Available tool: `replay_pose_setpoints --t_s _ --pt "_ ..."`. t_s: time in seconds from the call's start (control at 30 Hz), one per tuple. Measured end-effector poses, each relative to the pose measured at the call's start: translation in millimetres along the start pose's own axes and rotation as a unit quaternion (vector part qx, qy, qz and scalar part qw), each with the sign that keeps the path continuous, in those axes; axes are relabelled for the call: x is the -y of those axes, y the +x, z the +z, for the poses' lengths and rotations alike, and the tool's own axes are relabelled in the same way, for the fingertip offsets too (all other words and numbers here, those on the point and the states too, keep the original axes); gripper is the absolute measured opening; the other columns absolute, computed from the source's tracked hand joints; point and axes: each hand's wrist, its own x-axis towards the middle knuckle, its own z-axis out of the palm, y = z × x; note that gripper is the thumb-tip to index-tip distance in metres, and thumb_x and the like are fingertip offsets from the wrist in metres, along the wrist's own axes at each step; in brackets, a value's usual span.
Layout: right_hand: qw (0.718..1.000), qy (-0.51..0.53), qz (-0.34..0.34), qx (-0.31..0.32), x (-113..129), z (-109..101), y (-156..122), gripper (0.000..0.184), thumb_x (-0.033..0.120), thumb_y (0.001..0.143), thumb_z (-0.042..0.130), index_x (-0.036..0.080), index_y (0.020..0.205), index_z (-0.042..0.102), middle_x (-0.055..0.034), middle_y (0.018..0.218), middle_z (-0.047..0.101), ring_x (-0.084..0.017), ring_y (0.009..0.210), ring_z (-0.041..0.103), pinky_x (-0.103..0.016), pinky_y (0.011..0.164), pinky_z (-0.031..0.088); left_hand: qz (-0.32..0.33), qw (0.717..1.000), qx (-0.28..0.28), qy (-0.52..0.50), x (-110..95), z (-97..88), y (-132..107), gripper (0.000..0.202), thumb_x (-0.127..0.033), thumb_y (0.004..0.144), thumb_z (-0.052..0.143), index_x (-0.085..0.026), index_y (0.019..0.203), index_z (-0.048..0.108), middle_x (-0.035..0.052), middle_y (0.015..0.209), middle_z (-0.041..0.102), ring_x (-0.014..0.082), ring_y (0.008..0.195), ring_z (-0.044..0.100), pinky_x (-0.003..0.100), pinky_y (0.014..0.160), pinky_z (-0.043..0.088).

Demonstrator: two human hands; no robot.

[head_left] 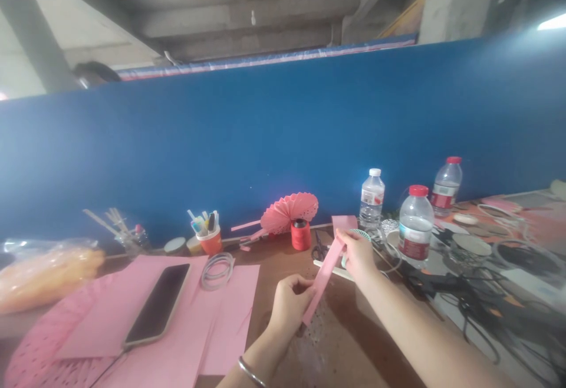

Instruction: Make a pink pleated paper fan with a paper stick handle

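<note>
Paper strip [328,271], pink, held slantwise over the brown table [283,265], its upper end toward the far edge. Left hand [289,306]: pinching the lower part between thumb and fingers; metal bangle [251,371] on that wrist. Right hand [358,253]: fingertips closed on the upper end. Whether the low end meets the tabletop, I cannot tell from here.

Just beyond the strip: dark-handled scissors [319,251]; a flat white stick [344,273] lies below the right hand. Toward the far edge, 1 red spool [301,237] stands before a pleated pink paper piece [287,210].

Left side of the table: pink sheets [239,317], bearing 1 phone [158,302] with its screen dark and 1 coil of pale tubing or cord [217,272]. Behind these, near the far edge, an orange cup [211,243] of pens. A clear plastic bag [46,279] with orange contents sits at the left edge.

Right side: 3 bottles, 1 white-capped [372,200] and 2 red-capped [415,226], the latter pair farther right; dark cables [469,293] lie tangled toward the right edge. Blue partition [265,128] rises behind the far edge.
</note>
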Motion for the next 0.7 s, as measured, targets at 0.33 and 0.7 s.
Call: replay_pose_setpoints --t_s 0.33,0.7 --pt "1.000 0.007 -0.012 0.000 16 -10 16 0.032 0.038 0.049 0.077 0.020 0.065 0.056 0.0046 0.049 0.052 -0.010 0.042 0.048 -0.024 0.041 0.035 0.006 0.998 -0.033 -0.057 7 -2.6 5 0.010 -0.023 0.060 0.066 -0.013 0.063 0.066 0.0020 0.059 0.064 0.0140 0.057 0.055 0.023 0.056 0.039" --pt "0.949 -0.171 0.090 0.248 -37 18 -64 0.018 0.028 0.054 0.075 0.013 0.054 0.064 -0.0026 0.047 0.060 -0.013 0.043 0.050 -0.023 0.042 0.033 0.035 0.991 -0.089 -0.092 22 -18.1 20 0.024 -0.036 0.065 0.066 -0.013 0.070 0.065 0.0030 0.064 0.065 0.0141 0.062 0.056 0.023 0.059 0.040"
